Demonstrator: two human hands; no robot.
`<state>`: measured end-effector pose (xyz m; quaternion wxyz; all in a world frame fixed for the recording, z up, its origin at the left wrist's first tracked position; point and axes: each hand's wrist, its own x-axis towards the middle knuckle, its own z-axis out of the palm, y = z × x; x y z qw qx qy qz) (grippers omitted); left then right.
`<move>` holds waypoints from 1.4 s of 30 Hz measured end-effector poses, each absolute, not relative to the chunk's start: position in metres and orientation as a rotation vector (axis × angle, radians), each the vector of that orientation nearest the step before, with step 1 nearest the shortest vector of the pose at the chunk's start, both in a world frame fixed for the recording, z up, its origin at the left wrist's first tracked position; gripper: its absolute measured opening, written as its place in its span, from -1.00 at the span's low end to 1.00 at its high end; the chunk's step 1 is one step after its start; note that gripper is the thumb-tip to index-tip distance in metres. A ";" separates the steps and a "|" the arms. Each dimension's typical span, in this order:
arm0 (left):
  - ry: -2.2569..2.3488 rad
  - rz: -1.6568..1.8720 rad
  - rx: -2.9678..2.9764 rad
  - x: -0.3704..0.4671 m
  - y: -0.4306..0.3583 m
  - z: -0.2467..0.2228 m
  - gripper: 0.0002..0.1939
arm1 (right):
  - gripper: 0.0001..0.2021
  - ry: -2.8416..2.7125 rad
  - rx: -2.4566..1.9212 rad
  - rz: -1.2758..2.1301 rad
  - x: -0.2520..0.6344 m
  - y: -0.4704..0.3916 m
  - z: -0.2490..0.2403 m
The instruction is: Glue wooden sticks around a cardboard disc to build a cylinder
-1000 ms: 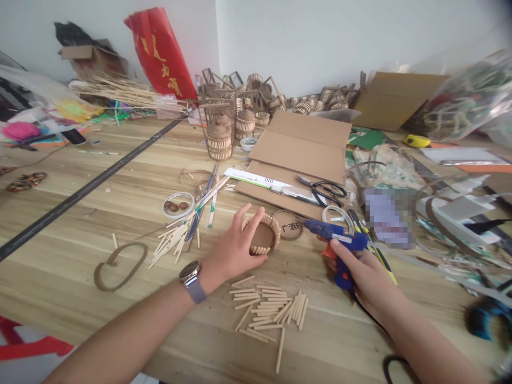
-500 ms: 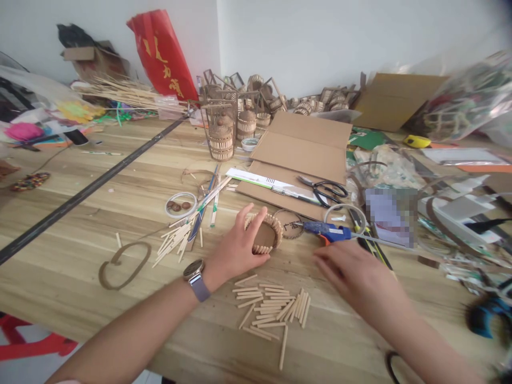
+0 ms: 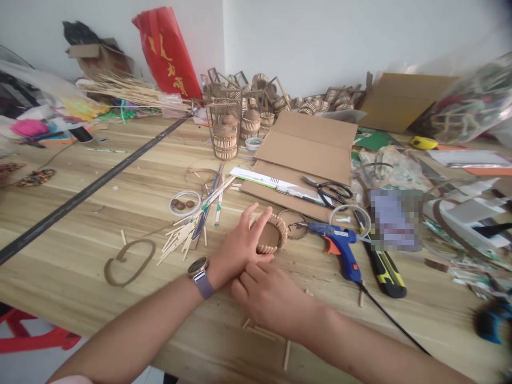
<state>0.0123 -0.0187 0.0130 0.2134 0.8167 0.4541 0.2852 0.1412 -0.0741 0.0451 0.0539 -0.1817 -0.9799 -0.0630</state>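
A small round stick basket with a brown base sits on the wooden table. My left hand curves around its left side, fingers on the far rim and thumb at the near edge. Just below, my right hand has its fingers pinched together beside my left thumb; whatever they hold is hidden. Under and around my right hand lie short wooden sticks, mostly covered by it. A blue glue gun with an orange trigger lies on its side to the right of the basket.
Right of the glue gun lies a yellow-black utility knife. Black scissors rest by folded cardboard. Loose sticks and a white tape ring lie left. Finished stick buckets stand at the back.
My right hand has moved left from beside the glue gun to the stick pile near my left thumb. The glue gun now shows fully. My left hand stays on the basket.
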 end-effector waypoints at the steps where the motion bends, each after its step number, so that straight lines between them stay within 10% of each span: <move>1: 1.257 0.791 2.268 0.012 -0.018 0.013 0.12 | -0.90 -2.971 -0.544 -0.201 0.142 -0.073 0.045; 42: 1.255 0.791 2.276 0.010 -0.018 0.012 0.10 | -0.91 -3.037 -0.454 -0.263 0.143 -0.075 0.047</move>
